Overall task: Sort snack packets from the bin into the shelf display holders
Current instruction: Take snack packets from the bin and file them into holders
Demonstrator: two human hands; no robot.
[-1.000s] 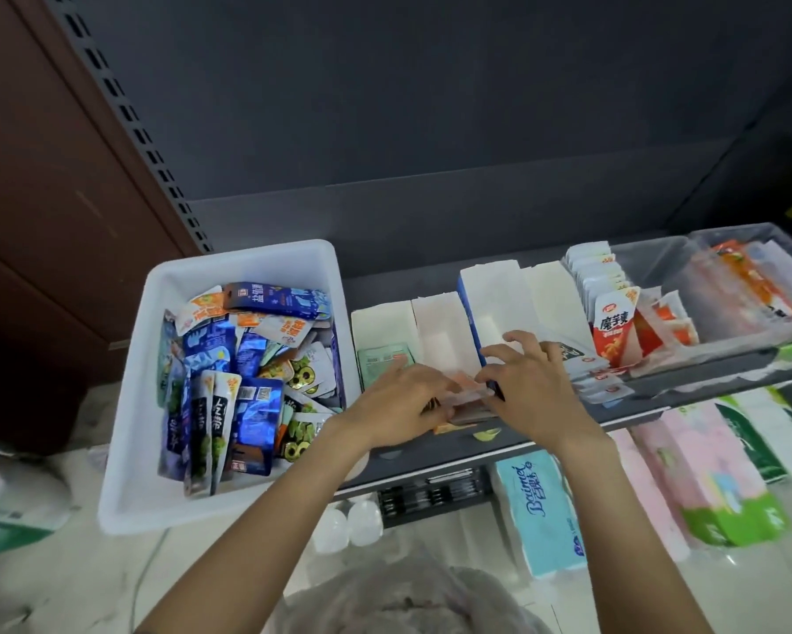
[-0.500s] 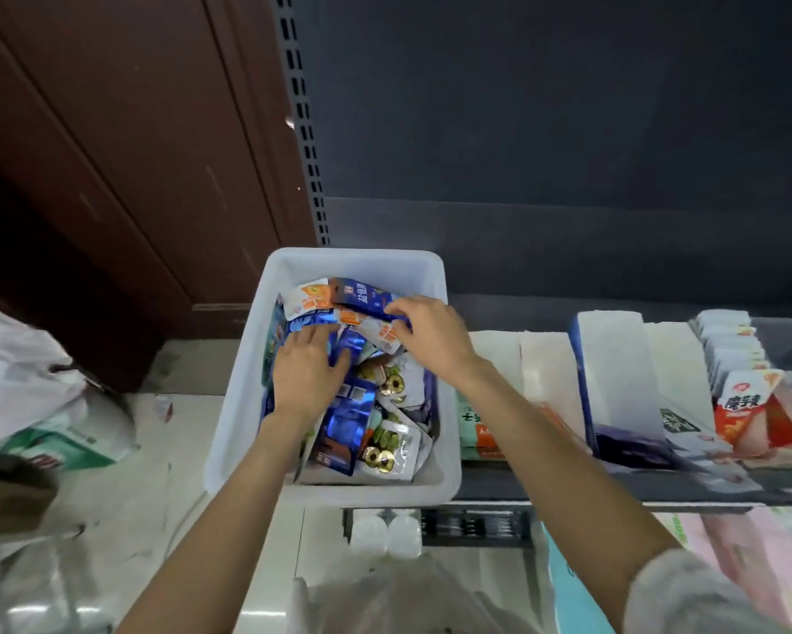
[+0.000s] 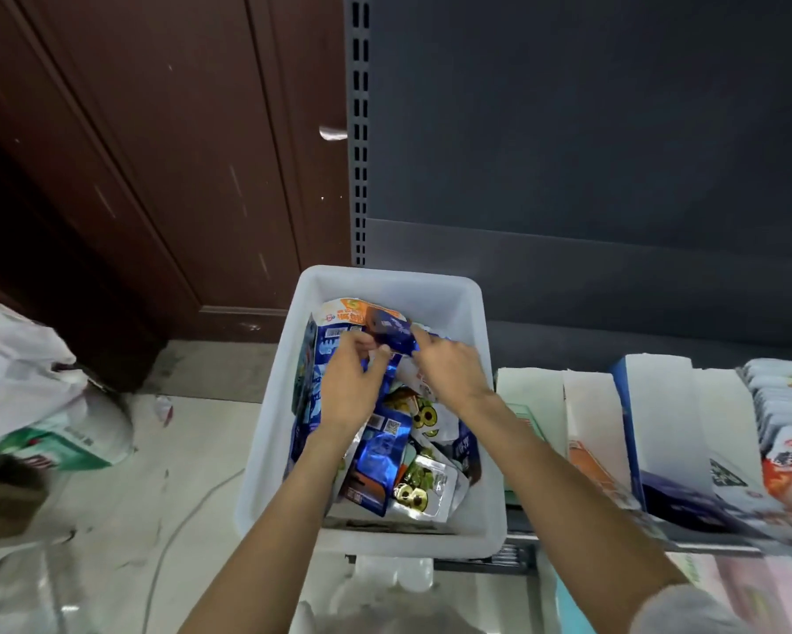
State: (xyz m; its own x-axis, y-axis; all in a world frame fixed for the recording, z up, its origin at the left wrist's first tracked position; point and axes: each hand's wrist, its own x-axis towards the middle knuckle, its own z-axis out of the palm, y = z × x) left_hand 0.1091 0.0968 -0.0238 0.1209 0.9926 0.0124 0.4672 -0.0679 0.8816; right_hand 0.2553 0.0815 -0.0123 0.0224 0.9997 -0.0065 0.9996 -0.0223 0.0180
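Note:
A white plastic bin (image 3: 272,418) sits at the left end of the shelf, filled with several snack packets in blue, orange-white and clear-green wrappers. Both hands are inside it. My left hand (image 3: 350,388) and my right hand (image 3: 449,370) together pinch a blue snack packet (image 3: 391,331) lifted slightly above the pile near the bin's far end. To the right stand white cardboard display holders (image 3: 586,404), one with a blue side (image 3: 659,450), and a row of red-white packets (image 3: 787,455) fills the holder at the far right.
A dark shelf back panel (image 3: 567,153) rises behind the bin. A brown wooden door (image 3: 133,176) stands to the left. White plastic bags with packaged goods (image 3: 32,404) lie on the pale floor at the left. Tissue packs show below the shelf edge.
Both hands left the display holders and went into the bin. They have now closed together on a blue packet near the bin's far end. The camera has turned left.

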